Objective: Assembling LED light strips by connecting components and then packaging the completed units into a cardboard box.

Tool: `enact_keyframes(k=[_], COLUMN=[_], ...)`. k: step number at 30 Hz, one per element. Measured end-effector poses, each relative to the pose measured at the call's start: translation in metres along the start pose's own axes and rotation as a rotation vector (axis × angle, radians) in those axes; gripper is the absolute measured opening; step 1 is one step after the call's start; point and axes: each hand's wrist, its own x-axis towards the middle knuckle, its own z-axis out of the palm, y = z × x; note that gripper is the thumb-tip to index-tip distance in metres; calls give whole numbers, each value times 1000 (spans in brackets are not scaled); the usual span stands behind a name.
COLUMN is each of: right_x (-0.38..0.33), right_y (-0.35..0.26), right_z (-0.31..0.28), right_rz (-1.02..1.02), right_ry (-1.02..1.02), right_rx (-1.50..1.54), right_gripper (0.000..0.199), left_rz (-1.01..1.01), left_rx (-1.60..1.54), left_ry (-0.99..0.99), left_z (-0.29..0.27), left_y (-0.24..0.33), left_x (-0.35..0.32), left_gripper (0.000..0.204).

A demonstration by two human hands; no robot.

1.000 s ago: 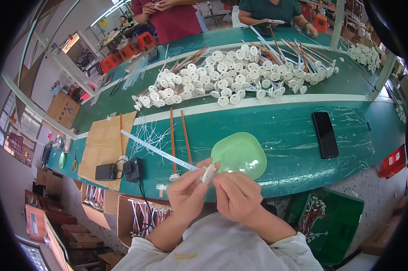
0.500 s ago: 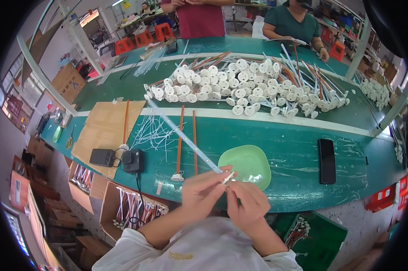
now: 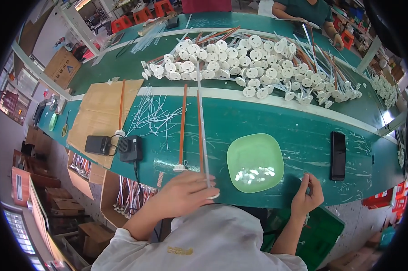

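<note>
My left hand [image 3: 186, 192] is closed around a thin light strip stick [image 3: 202, 126] at the bench's near edge. The stick stands out away from me, and a white round end piece shows just below my fingers. To the right, my right hand [image 3: 307, 195] is held over the bench edge with its fingers curled in; what it may hold is hidden. Between the hands lies a pale green plate [image 3: 256, 144] with small white pieces [image 3: 256, 174] in it. Orange strips [image 3: 183, 126] lie beside the stick, one partly behind it.
A heap of white round-ended sticks [image 3: 240, 63] covers the far bench. At left are cardboard [image 3: 102, 108], white ties [image 3: 154, 113] and black adapters [image 3: 130, 148]. A phone [image 3: 338, 156] lies at right. Below stand a filled carton [image 3: 109, 203] and a green crate [image 3: 330, 235]. Someone [image 3: 303, 13] works opposite.
My hands, together at the stick's end before, are now apart. The right hand has moved right, away from the stick. The stick has swung from slanting left to nearly straight ahead. My view has shifted down.
</note>
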Motion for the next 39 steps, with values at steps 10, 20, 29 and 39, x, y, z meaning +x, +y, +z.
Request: enact_keyframes(k=[10, 20, 29, 39], right_x=[-3, 0, 2, -15], right_y=[8, 7, -3, -127], right_z=[-1, 6, -5, 26], right_rz=[108, 140, 131, -311], right_ry=[-36, 23, -36, -346], right_rx=[65, 116, 46, 522], right_gripper=[11, 8, 10, 18], left_rz=[-28, -32, -66, -218], left_rx=[7, -34, 44, -381], left_ry=[-50, 41, 78, 345], left_z=[3, 5, 5, 23], left_y=[-13, -16, -4, 21], left_x=[16, 22, 24, 18], left_gripper=[36, 39, 40, 44])
